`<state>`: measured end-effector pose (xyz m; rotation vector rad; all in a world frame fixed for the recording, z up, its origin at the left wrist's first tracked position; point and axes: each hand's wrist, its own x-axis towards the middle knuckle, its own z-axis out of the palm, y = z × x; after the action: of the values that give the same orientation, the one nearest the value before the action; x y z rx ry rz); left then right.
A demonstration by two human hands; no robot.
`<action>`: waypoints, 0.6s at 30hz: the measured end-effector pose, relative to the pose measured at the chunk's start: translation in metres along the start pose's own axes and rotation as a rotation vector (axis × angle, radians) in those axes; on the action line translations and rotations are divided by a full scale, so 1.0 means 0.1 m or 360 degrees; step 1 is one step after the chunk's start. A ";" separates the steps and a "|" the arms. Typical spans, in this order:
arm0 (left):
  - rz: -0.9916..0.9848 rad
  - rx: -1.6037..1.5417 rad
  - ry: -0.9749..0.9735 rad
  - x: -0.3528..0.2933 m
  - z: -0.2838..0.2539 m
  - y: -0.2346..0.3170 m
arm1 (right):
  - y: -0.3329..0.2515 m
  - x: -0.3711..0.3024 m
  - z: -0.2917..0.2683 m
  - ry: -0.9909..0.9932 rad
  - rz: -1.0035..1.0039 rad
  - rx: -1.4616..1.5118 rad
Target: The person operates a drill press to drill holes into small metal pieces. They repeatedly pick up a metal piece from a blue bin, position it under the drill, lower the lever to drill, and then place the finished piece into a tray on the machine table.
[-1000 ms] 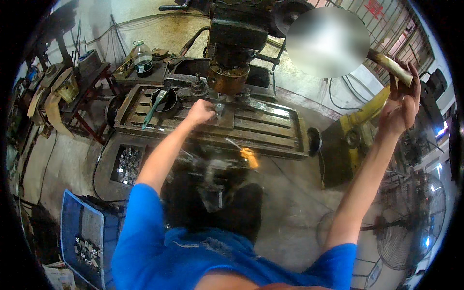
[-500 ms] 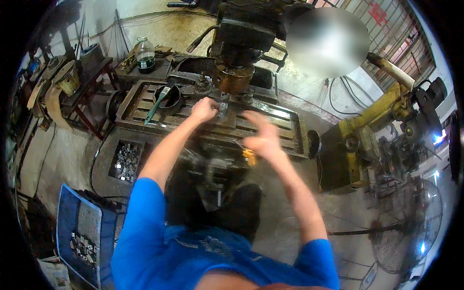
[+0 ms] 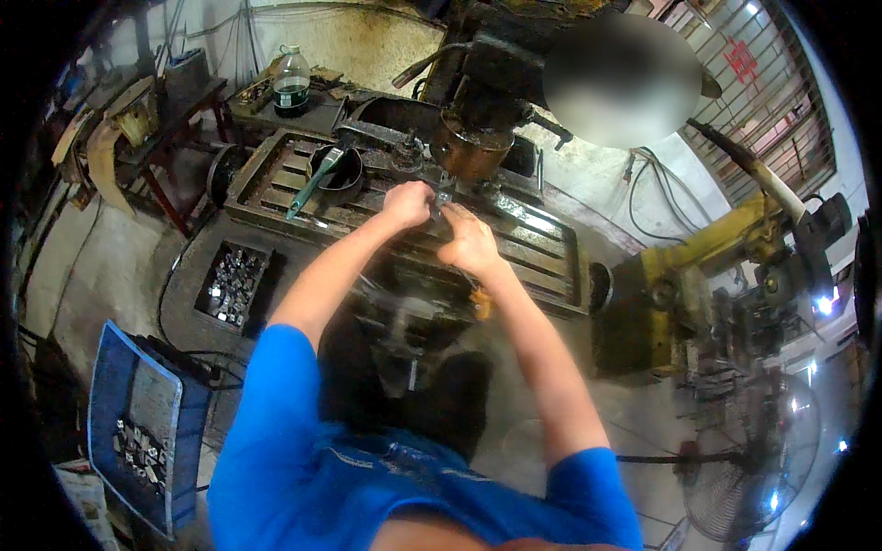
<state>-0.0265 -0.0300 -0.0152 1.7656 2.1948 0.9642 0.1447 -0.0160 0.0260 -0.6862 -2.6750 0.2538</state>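
My left hand (image 3: 409,204) is closed over the slotted machine table (image 3: 344,213), its fingers curled beside a small grey metal piece (image 3: 443,196). What those fingers grip is hidden. From the other side my right hand (image 3: 471,243) reaches in, fingers stretched toward the same piece and thumb held apart. Right above both hands is the round, rust-brown machine head (image 3: 470,147). A yellow-orange handle (image 3: 480,303) shows below my right wrist, at the front of the table.
A green-handled brush (image 3: 314,184) lies across a dark round pan (image 3: 344,179) on the table. Small metal blocks fill a dark tray (image 3: 236,283); more lie in a blue crate (image 3: 175,404). A bottle (image 3: 291,83) stands behind. At right are a yellow machine (image 3: 643,294) and a fan (image 3: 753,459).
My right hand has moved left and up, from the table's front to the metal piece beside my left hand. My left hand stays at the piece. The whole view has shifted slightly.
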 end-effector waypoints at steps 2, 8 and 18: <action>0.0027 0.0119 -0.0039 -0.01 -0.02 0.03 | 0.02 0.00 -0.03 -0.0034 0.0040 0.0029; -0.0212 -0.1028 -0.0436 -0.06 -0.12 -0.03 | 0.01 -0.02 -0.03 -0.0067 0.0120 0.0129; -0.0353 -0.1359 -0.0610 -0.44 -0.27 0.18 | -0.03 -0.01 -0.05 -0.0063 0.0143 0.0126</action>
<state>-0.0123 -0.0790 0.0044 1.1473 1.3796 1.1441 0.1463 -0.0184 0.0306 -0.7850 -2.6587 0.3991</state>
